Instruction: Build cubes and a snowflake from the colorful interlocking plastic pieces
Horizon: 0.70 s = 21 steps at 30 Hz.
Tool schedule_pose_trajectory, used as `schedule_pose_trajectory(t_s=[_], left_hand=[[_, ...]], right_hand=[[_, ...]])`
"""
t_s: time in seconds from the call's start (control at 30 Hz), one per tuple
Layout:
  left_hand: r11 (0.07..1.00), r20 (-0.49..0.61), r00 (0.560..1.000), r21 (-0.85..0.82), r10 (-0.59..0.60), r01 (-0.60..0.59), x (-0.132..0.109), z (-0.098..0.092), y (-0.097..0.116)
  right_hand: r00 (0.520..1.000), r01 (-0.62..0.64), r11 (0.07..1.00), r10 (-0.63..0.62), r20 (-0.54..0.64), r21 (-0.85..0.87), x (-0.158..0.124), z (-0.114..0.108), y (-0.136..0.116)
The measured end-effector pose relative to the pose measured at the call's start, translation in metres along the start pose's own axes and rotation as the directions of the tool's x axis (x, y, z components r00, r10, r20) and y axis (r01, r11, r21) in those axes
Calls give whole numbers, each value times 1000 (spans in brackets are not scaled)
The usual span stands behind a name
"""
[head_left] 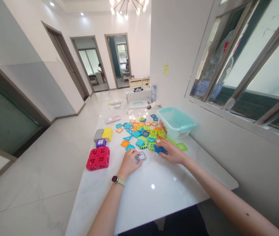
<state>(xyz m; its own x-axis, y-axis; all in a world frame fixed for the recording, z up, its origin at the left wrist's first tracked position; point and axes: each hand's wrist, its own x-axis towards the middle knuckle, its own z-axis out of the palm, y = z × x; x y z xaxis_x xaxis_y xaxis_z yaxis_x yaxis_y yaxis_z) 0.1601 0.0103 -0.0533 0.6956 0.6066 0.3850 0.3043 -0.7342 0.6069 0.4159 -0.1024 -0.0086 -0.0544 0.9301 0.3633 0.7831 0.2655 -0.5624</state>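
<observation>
My left hand (pixel 129 161) is closed on a grey interlocking building tile (pixel 142 156) with a white window pattern, held just over the table's near side. At the pile's near right edge, the thumb and fingers of my right hand (pixel 171 152) are around a dark blue building tile (pixel 160 149). On the table between the hands lies a white window-patterned tile (pixel 155 155). Beyond both hands spreads a loose pile of toothed tiles in teal, lime green (pixel 153 133), orange (pixel 125 143) and blue.
To the left stand a red block (pixel 98 158) built of tiles, a purple cube (pixel 101 143), a yellow block (pixel 107 134) and a grey block (pixel 98 134). A turquoise plastic tub (pixel 176 131) sits by the wall. Farther back are a pink case (pixel 113 119) and a white box (pixel 137 95).
</observation>
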Motion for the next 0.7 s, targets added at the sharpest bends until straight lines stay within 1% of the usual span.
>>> schedule_pose_trajectory(t_s=[0.03, 0.07, 0.1, 0.13, 0.2, 0.27, 0.33, 0.37, 0.43, 0.47, 0.5, 0.53, 0.57, 0.63, 0.67, 0.7], left_hand=[[1000, 2, 1000, 3, -1, 1, 0, 0, -1], [1000, 2, 1000, 5, -4, 4, 0, 0, -2], [1000, -1, 1000, 7, -8, 8, 0, 0, -3], [1000, -4, 1000, 8, -15, 15, 0, 0, -4], [999, -20, 999, 8, -38, 38, 1, -2, -6], [998, -32, 997, 2, -68, 68, 0, -5, -8], [996, -22, 995, -11, -93, 93, 0, -11, -8], [995, -6, 995, -22, -101, 101, -1, -14, -8], [992, 43, 994, -67, -105, 108, 0, -18, -7], [988, 50, 993, -107, -109, 114, 0, -20, -6], [981, 34, 992, -153, -119, 123, 2, -20, -6], [972, -6, 990, -192, -138, 134, 3, -18, -5], [959, -74, 981, -238, -177, 155, 5, -15, -5], [925, -223, 932, -320, -285, 206, 9, -7, -6], [897, -281, 893, -374, -351, 235, 11, -2, -7], [884, -299, 874, -394, -383, 252, 11, 3, -8]], right_hand=[[993, -58, 995, 65, -97, 82, 10, 2, 7], [976, -103, 982, 130, -173, 159, 19, 6, 13], [957, -133, 966, 184, -225, 223, 27, 10, 19], [942, -147, 952, 217, -255, 267, 34, 14, 23], [933, -140, 943, 227, -278, 302, 40, 21, 29], [932, -129, 937, 226, -284, 323, 39, 22, 33], [917, -136, 930, 249, -312, 342, 34, 18, 36], [900, -146, 923, 273, -339, 356, 30, 15, 38], [851, -175, 903, 339, -401, 393, 25, 8, 42], [827, -187, 893, 368, -425, 409, 24, 6, 43], [812, -196, 887, 386, -438, 418, 23, 4, 43], [806, -202, 886, 393, -444, 418, 23, 3, 42], [806, -204, 889, 390, -445, 409, 23, 2, 41], [821, -202, 904, 366, -438, 377, 24, 2, 36], [834, -200, 912, 351, -426, 359, 25, 3, 33], [847, -200, 918, 338, -410, 344, 25, 5, 31]])
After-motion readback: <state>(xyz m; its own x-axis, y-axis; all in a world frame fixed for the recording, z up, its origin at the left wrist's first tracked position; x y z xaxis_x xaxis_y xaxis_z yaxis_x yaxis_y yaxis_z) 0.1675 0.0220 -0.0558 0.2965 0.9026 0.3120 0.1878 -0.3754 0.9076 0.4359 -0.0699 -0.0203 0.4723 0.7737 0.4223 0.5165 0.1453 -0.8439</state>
